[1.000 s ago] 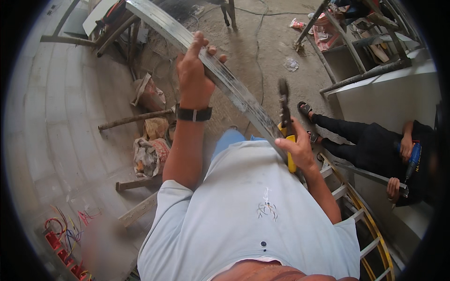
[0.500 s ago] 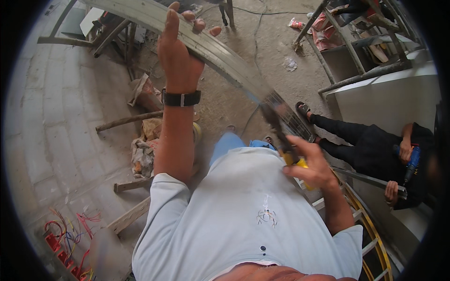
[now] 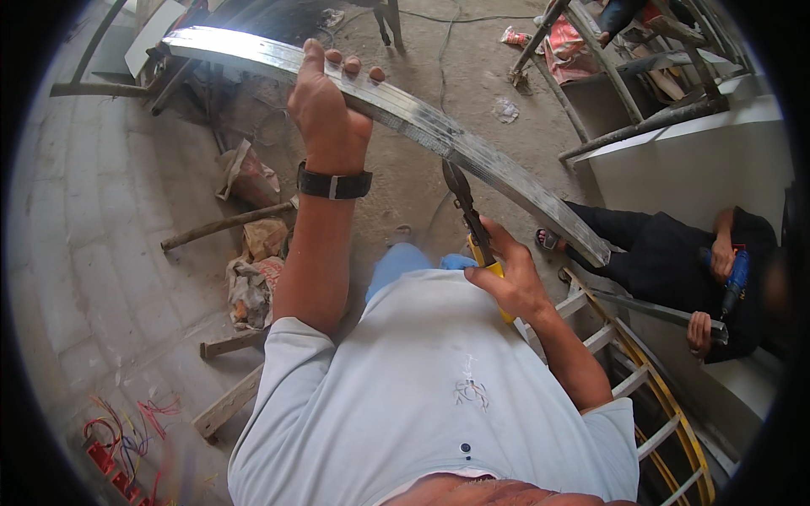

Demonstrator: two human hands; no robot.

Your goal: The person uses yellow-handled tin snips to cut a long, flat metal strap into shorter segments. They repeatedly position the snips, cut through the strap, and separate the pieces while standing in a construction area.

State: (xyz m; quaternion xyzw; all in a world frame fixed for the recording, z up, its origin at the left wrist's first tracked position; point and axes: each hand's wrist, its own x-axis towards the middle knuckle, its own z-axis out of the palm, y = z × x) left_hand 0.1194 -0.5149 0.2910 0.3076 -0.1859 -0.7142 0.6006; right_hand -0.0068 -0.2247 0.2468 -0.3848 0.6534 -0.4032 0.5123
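My left hand (image 3: 327, 118), a dark band at its wrist, is wrapped round a long silvery metal channel (image 3: 506, 181) near its far left part. The channel slants from the upper left down to the right, in the air in front of me. Yellow-handled tin snips (image 3: 466, 198) sit in my right hand (image 3: 513, 274). Their dark blades point away from me, and the tips reach the near edge of the channel around its middle. Whether the blades bite into the metal I cannot tell.
At right, another person in dark clothes (image 3: 650, 261) holds a blue drill (image 3: 737, 278) against a metal bar (image 3: 662, 310). A yellow-railed ladder (image 3: 666, 396) lies below. Wooden poles (image 3: 228, 223) and sacks (image 3: 253, 282) are at left, red boxes with loose wires (image 3: 110, 468) at lower left.
The channel has swung lower at its left, and its right end now shows. My right hand and the snips have shifted left, the blades now at the channel's middle.
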